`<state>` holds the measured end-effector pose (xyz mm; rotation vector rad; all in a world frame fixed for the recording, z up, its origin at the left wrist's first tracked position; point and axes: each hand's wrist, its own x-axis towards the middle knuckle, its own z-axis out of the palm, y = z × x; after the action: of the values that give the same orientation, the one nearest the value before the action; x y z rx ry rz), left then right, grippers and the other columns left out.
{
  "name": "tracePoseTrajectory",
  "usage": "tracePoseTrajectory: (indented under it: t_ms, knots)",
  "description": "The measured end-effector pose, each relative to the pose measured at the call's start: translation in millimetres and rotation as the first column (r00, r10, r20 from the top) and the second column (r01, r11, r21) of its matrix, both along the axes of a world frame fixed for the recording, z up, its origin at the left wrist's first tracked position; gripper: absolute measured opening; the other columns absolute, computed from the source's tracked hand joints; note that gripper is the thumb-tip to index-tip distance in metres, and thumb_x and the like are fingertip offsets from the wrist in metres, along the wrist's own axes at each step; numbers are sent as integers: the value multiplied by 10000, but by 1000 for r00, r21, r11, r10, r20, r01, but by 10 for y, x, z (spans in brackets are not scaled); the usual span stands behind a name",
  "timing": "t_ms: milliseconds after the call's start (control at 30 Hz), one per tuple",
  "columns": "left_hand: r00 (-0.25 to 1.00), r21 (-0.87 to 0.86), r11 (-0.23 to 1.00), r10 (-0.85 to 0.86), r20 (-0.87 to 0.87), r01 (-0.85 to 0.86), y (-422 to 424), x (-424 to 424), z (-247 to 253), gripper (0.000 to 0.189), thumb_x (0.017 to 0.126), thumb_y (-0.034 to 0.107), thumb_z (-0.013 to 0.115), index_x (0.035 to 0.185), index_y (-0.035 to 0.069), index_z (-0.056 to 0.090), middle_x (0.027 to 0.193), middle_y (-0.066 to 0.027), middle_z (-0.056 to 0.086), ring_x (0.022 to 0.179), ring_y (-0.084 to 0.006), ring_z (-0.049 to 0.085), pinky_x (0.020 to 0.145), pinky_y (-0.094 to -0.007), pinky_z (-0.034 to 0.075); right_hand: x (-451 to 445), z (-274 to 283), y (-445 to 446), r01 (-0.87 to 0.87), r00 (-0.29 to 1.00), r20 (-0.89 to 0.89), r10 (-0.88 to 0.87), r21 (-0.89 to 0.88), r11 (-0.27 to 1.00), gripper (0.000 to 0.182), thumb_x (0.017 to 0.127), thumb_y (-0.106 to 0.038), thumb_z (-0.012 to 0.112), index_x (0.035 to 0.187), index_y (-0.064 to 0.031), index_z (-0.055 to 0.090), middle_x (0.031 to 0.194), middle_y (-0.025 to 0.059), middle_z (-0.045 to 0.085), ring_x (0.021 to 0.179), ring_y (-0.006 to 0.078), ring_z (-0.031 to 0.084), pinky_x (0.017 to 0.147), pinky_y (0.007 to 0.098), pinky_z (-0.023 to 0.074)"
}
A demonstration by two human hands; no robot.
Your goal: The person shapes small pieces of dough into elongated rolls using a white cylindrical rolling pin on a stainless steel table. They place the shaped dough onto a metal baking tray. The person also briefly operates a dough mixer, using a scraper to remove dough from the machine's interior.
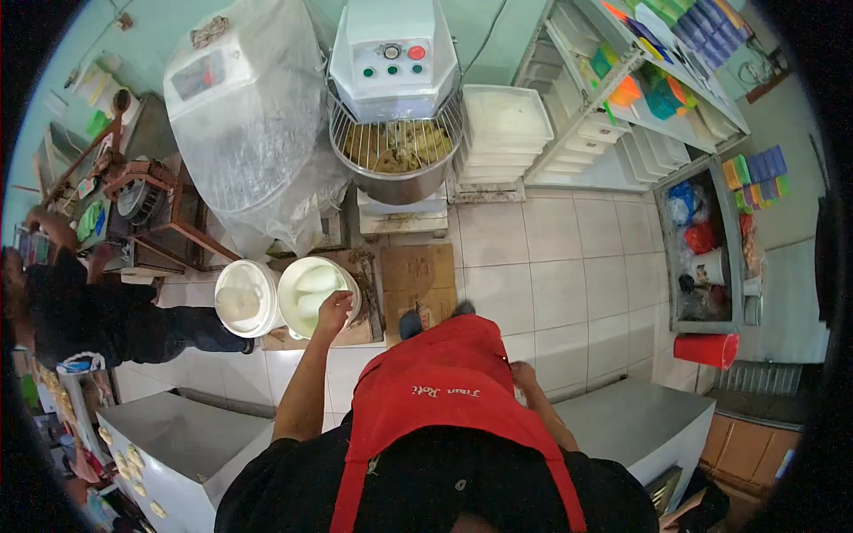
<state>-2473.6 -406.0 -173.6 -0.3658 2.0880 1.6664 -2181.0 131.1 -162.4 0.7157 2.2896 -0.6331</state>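
Note:
My left hand is over the right edge of an open white bucket, its fingers bent; whether they hold anything is unclear. Pale, rounded, smooth-looking things lie inside that bucket. Beside it on the left stands a second white bucket with a pale lump on top. My right hand hangs at the side of my red apron, its fingers partly hidden. Ahead of me stands a spiral dough mixer. Its steel bowl, under a wire guard, holds yellowish dough with darker bits.
Flattened cardboard lies underfoot. A plastic-wrapped machine stands left of the mixer, stacked white trays right of it. A person in dark clothes is at the far left. Metal-topped counters flank me behind; a red bucket stands right.

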Motion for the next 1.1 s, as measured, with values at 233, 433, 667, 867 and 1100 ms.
tracePoseTrajectory:
  t_ms: [233, 433, 667, 867, 1100]
  knots:
    - [984, -310, 951, 60, 166, -6, 261, 62, -167, 334, 1063, 337, 607, 1160, 59, 766, 825, -32, 688, 748, -138, 647, 623, -332, 511, -976, -125, 813, 127, 968, 237, -86, -165, 978, 288, 1014, -384, 708, 1123, -139, 813, 914, 104, 792, 746, 243, 786, 632, 427, 643]
    - [682, -126, 965, 251, 687, -228, 343, 874, -309, 214, 975, 293, 681, 1067, 102, 706, 914, -48, 693, 767, -226, 660, 668, -463, 570, -2892, -693, 1906, -606, 785, -103, 611, 77, 792, 204, 995, -239, 658, 1054, -83, 776, 830, 57, 742, 706, 177, 694, 602, 366, 593]
    - [834, -67, 941, 325, 446, -331, 1133, 462, -293, 319, 990, 282, 690, 1205, 53, 747, 1040, -99, 755, 896, -227, 702, 772, -432, 581, -4646, -70, 2221, -4, 911, -405, -82, -208, 978, 290, 1007, -286, 647, 1118, -59, 790, 840, 76, 751, 689, 167, 686, 604, 350, 576]
    - [974, -198, 977, 121, 194, -82, 1387, -376, -76, 348, 1027, 284, 661, 1246, 34, 764, 1095, -114, 778, 916, -193, 715, 767, -381, 581, -5094, 419, 1516, -308, 862, -409, 300, 48, 950, 343, 988, -276, 686, 1192, -10, 758, 1068, 224, 777, 1002, 402, 739, 914, 500, 585]
    - [855, -124, 947, 321, 408, -296, 927, -707, 31, 365, 1031, 311, 665, 1269, 44, 732, 974, -52, 740, 786, -146, 660, 663, -326, 546, -6349, 1788, -100, -364, 465, -871, 160, -24, 931, 608, 1000, -254, 723, 1489, 47, 522, 1473, 312, 586, 1388, 490, 535, 1176, 550, 439]
